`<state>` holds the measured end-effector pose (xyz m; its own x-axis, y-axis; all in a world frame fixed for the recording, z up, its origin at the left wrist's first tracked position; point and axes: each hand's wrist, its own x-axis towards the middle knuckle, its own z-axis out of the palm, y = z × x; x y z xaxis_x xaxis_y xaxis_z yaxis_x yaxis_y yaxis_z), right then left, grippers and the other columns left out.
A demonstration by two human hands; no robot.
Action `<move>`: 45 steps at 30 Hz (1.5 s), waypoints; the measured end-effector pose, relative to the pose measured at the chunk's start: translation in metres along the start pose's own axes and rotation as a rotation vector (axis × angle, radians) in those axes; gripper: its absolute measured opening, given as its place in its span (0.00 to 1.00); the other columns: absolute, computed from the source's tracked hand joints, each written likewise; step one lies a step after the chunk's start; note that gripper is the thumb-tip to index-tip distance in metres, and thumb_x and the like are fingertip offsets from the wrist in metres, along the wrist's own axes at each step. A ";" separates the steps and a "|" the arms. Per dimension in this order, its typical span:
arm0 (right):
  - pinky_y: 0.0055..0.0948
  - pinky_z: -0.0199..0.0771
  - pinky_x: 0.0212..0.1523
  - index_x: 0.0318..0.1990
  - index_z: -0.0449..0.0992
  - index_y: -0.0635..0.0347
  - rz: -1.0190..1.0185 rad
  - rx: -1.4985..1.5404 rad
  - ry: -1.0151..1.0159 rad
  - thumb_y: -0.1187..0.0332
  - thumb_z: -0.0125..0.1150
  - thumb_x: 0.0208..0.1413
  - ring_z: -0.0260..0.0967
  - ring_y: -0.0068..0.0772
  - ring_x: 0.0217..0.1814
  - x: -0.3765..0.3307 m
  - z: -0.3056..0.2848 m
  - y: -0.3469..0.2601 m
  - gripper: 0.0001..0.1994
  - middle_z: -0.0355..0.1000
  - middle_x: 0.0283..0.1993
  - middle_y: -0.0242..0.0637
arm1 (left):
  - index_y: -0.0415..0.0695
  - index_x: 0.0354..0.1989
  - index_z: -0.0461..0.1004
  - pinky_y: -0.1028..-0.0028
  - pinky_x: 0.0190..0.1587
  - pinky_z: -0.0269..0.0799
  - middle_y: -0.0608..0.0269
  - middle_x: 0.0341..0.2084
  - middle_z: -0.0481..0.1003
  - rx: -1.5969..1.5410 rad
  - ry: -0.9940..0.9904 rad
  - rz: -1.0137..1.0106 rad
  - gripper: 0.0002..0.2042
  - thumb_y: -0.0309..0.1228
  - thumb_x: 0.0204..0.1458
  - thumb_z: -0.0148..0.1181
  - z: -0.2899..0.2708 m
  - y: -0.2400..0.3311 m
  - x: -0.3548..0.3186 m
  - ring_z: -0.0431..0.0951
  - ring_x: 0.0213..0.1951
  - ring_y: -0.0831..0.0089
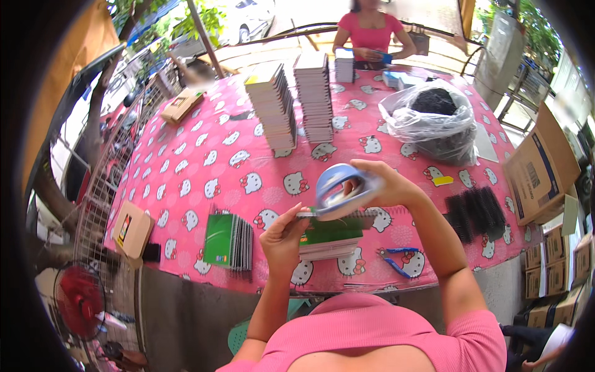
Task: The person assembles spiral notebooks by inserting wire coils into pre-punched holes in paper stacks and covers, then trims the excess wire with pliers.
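Right hand: our right hand [387, 183] is clenched round a blue-and-grey hand tool [341, 189], a handheld press or stapler by its shape, held above the tabletop with its mouth turned down toward the notebook.
Left hand: our left hand [284, 239] grips the green notebook [328, 232] by its left end, fingers closed on the cover, lifting it just clear of the small stack beneath.
Where the notebook is: between our two hands, near the front edge of the tabletop [204, 161], its wire-bound top edge right under the tool.
Step in hand: we judge that we are bringing tool and binding edge together; whether they already touch we cannot tell.
Next move calls for: we think a steady left grip, the spine kept level, and the tool's mouth lined squarely on the wire before any squeeze.
Near us: a second pile of green notebooks [228, 242] to the left, blue-handled pliers [396, 259] to the right, black binding combs [476, 211] further right.
Further out: two tall notebook stacks [291, 105], a clear bag of black parts [434, 121], and a person in pink [370, 34] at the far side.
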<state>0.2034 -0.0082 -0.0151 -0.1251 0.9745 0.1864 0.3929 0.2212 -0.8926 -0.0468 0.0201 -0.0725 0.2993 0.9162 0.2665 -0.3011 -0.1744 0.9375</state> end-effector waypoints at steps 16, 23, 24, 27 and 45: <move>0.48 0.72 0.44 0.50 0.65 0.55 0.568 -0.992 0.368 0.66 0.67 0.43 0.66 0.47 0.55 -0.089 0.012 0.165 0.25 0.68 0.49 0.38 | 0.36 0.37 0.73 0.72 0.45 0.77 0.54 0.39 0.76 -0.197 -0.152 0.132 0.12 0.10 0.45 0.62 -0.004 0.004 0.004 0.78 0.42 0.68; 0.50 0.50 0.61 0.59 0.61 0.57 0.349 -0.810 0.321 0.55 0.73 0.38 0.56 0.51 0.62 -0.178 0.080 0.095 0.40 0.58 0.61 0.46 | 0.37 0.33 0.73 0.67 0.45 0.77 0.52 0.33 0.77 0.404 -0.086 0.807 0.11 0.15 0.43 0.68 0.018 0.047 -0.013 0.80 0.39 0.59; 0.50 0.51 0.61 0.59 0.62 0.57 0.358 -0.892 0.315 0.56 0.71 0.40 0.56 0.50 0.61 -0.195 0.096 0.095 0.38 0.59 0.60 0.45 | 0.37 0.34 0.73 0.68 0.45 0.77 0.53 0.33 0.77 0.431 -0.149 0.714 0.12 0.15 0.42 0.68 0.018 0.036 -0.020 0.80 0.39 0.59; 0.47 0.56 0.57 0.56 0.67 0.57 0.397 -1.000 0.343 0.60 0.65 0.48 0.60 0.48 0.56 -0.217 0.126 0.096 0.27 0.65 0.52 0.43 | 0.37 0.38 0.75 0.70 0.45 0.78 0.52 0.35 0.78 0.485 -0.261 0.559 0.15 0.16 0.41 0.69 0.018 0.002 -0.032 0.80 0.40 0.63; 0.39 0.65 0.44 0.49 0.72 0.59 -0.046 -0.551 0.328 0.59 0.67 0.48 0.65 0.44 0.44 -0.123 0.098 -0.045 0.22 0.67 0.41 0.42 | 0.34 0.34 0.78 0.71 0.39 0.75 0.51 0.37 0.78 0.415 -0.141 0.540 0.12 0.12 0.39 0.64 0.023 0.005 -0.043 0.80 0.37 0.63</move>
<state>0.1118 -0.1415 -0.0377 0.0974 0.9054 0.4131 0.8151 0.1656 -0.5551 -0.0405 -0.0281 -0.0745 0.3284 0.6114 0.7200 -0.0780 -0.7421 0.6658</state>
